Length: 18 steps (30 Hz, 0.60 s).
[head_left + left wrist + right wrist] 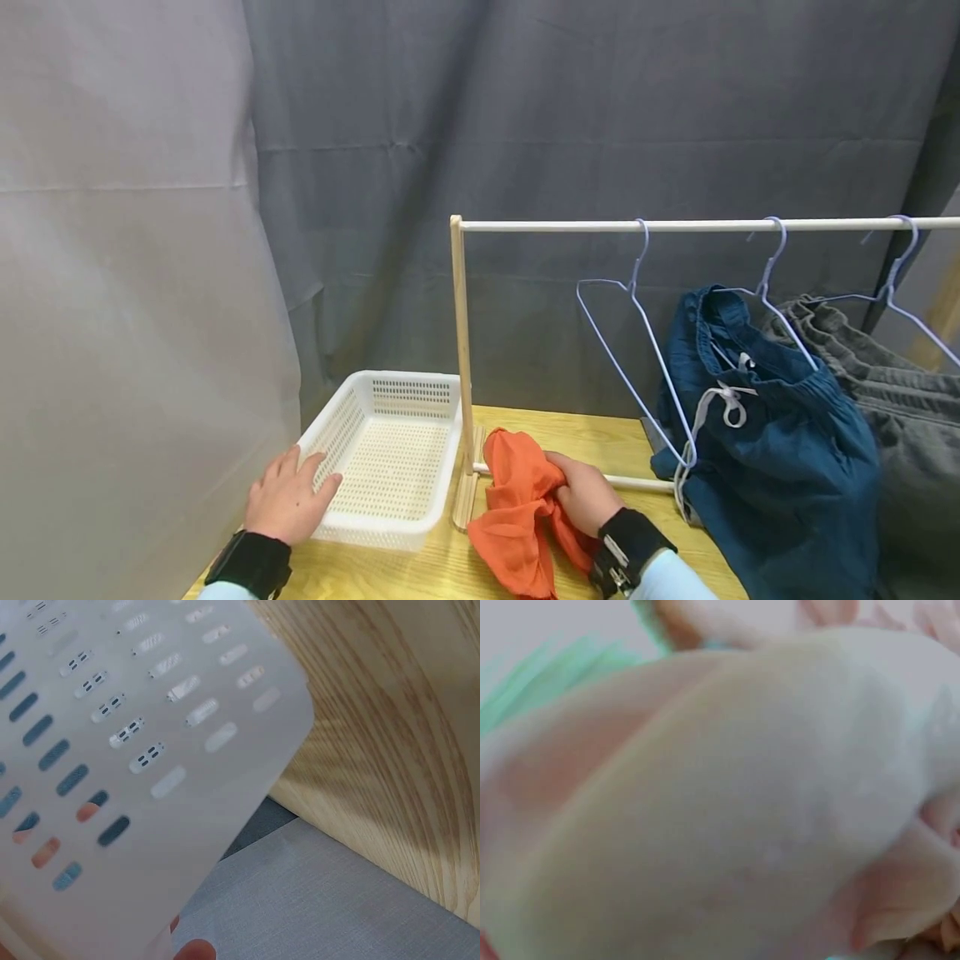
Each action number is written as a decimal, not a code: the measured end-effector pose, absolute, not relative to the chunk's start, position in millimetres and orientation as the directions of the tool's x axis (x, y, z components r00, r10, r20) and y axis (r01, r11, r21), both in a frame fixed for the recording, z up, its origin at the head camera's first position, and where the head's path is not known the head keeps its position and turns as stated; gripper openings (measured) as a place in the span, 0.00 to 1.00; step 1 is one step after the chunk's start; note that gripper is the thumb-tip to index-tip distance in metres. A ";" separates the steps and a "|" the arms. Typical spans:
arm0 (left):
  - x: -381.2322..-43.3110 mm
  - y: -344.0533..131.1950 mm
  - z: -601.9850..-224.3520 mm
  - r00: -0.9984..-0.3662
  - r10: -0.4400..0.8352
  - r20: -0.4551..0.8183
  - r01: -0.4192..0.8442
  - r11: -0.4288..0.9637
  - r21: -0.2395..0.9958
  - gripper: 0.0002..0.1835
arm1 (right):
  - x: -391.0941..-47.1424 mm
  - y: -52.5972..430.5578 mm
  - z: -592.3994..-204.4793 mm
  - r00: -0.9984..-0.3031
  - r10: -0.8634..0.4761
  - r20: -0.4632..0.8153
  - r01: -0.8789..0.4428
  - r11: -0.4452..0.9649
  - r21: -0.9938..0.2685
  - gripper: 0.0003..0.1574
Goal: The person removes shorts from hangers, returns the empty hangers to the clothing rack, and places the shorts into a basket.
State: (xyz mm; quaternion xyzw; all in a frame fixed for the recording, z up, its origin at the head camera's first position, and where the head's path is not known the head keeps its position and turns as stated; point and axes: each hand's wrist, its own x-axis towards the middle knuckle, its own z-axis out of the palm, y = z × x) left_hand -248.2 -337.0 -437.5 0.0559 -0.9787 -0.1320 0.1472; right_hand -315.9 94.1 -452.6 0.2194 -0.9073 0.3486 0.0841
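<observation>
While the right hand (588,496) grips a bunched orange cloth (517,508), soft and deeply creased, the left hand (288,500) lies at the near-left rim of a white plastic basket (375,533), fingers spread. Cloth sits right of the basket, beside the foot of a wooden rack post (462,350). Right wrist view blurred. Basket walls pierced with rounded slots; table (360,575) wood-grained. Counted: one basket, one orange cloth, three lilac hangers (637,271) on a pale rail (555,226), two hung garments: blue garment (780,450) with white drawstring, grey garment (915,467) with gathered waistband.
</observation>
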 end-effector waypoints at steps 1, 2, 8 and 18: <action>-248.1 -336.9 -437.8 -0.951 -0.151 0.271 -0.075 0.959 0.273 0.35 | -314.9 92.9 -449.5 -0.894 -0.325 0.309 -0.448 0.660 -0.603 0.31; -248.2 -336.7 -438.0 -0.951 -0.155 0.268 -0.079 0.959 0.272 0.35 | -314.2 91.9 -446.4 -0.897 -0.311 0.314 -0.441 0.656 -0.612 0.31; -248.2 -336.1 -439.1 -0.950 -0.167 0.262 -0.095 0.959 0.269 0.34 | -310.6 83.2 -428.0 -0.895 -0.263 0.359 -0.441 0.633 -0.636 0.30; -246.6 -334.4 -439.8 -0.948 -0.168 0.269 -0.095 0.960 0.265 0.33 | -307.4 65.4 -402.5 -0.864 -0.282 0.417 -0.498 0.595 -0.631 0.33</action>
